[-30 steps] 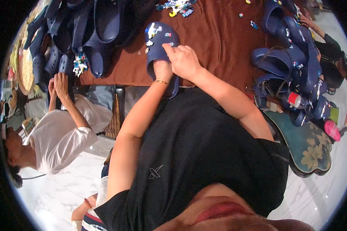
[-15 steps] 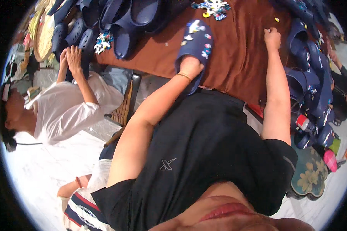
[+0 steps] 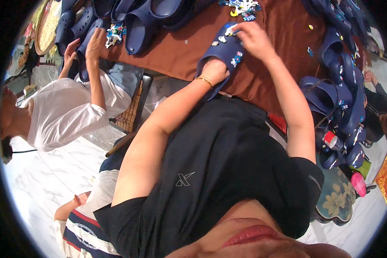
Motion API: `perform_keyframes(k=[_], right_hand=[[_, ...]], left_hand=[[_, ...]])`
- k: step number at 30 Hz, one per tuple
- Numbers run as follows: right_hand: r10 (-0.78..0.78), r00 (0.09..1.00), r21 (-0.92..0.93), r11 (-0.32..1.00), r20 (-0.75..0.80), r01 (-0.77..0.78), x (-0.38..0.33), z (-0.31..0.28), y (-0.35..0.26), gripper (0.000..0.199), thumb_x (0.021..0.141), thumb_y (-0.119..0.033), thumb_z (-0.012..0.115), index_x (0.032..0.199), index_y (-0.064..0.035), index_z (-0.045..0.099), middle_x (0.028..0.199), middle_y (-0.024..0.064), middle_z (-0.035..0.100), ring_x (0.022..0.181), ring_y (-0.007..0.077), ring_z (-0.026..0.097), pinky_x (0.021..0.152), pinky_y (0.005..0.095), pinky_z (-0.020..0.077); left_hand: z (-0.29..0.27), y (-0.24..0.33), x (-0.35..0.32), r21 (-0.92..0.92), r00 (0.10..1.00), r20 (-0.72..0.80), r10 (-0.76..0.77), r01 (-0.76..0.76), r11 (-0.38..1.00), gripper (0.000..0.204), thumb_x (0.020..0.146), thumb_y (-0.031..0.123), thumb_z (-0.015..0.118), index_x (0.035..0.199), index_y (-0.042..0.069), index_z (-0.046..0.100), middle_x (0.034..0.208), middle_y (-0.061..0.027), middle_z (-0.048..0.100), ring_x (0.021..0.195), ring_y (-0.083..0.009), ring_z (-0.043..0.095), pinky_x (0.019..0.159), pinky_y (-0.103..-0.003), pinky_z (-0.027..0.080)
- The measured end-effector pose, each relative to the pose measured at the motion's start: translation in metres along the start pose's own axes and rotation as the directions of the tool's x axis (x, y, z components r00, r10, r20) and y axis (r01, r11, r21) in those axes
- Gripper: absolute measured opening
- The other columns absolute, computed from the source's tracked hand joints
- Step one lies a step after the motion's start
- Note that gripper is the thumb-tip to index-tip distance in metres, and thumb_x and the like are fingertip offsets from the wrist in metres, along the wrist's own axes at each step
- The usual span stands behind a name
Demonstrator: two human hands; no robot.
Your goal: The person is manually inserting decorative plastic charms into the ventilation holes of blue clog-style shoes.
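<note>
Brace navy foam clog (image 3: pixel 223 50) inside with left hand (image 3: pixel 215 70); press white charm (image 3: pixel 229 30) squarely with right hand (image 3: pixel 255 40); cannot tell either grip.

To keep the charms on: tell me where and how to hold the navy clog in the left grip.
Hold the navy clog inside its upper, with the left grip entering the foot opening from the person's side. That opening faces the person, and the charms sit on the upper's outer top, so this should keep clear of them.
</note>
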State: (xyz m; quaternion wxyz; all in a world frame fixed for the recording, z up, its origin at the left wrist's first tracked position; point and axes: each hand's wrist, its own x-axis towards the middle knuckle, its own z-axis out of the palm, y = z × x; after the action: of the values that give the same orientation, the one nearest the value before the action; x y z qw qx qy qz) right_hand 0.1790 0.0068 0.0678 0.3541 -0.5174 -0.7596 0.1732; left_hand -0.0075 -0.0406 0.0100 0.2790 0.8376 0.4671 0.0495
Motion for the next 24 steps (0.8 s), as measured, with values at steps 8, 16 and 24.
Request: perform_keyframes(k=[8, 16, 24], right_hand=[[-0.052, 0.982, 0.095, 0.995, 0.181, 0.035, 0.012, 0.029, -0.026, 0.013, 0.081, -0.010, 0.052, 0.090, -0.0077, 0.061, 0.094, 0.0096, 0.059, 0.097, 0.0274, 0.054, 0.087, 0.0365, 0.0411], [-0.021, 0.984, 0.012, 1.000, 0.179, 0.019, 0.006, 0.018, -0.004, 0.019, 0.082, -0.010, 0.051, 0.096, -0.0077, 0.063, 0.098, 0.0095, 0.060, 0.102, 0.0270, 0.053, 0.090, 0.0369, 0.0413], [0.376, 0.922, 0.291, 0.896, -0.094, -0.335, -0.023, 0.013, 0.006, 0.017, 0.085, -0.012, 0.051, 0.097, -0.0055, 0.062, 0.098, 0.0105, 0.062, 0.096, 0.0248, 0.057, 0.085, 0.0326, 0.0432]], left_hand=[[0.001, 0.005, 0.000, -0.055, 0.994, -0.094, 0.055, -0.060, 0.997, 0.019, 0.067, 0.019, 0.059, 0.063, 0.001, 0.063, 0.068, -0.0226, 0.060, 0.068, -0.0374, 0.061, 0.069, -0.044, 0.050], [-0.008, 0.006, 0.003, -0.008, 0.999, 0.041, 0.010, -0.010, 1.000, 0.022, 0.068, 0.021, 0.060, 0.063, 0.000, 0.063, 0.069, -0.0224, 0.061, 0.069, -0.0372, 0.061, 0.069, -0.044, 0.050], [-0.019, 0.010, 0.003, -0.083, 0.999, 0.014, 0.052, -0.051, 0.995, 0.024, 0.072, 0.021, 0.057, 0.082, 0.001, 0.064, 0.079, -0.0225, 0.062, 0.074, -0.0380, 0.061, 0.071, -0.047, 0.049]])
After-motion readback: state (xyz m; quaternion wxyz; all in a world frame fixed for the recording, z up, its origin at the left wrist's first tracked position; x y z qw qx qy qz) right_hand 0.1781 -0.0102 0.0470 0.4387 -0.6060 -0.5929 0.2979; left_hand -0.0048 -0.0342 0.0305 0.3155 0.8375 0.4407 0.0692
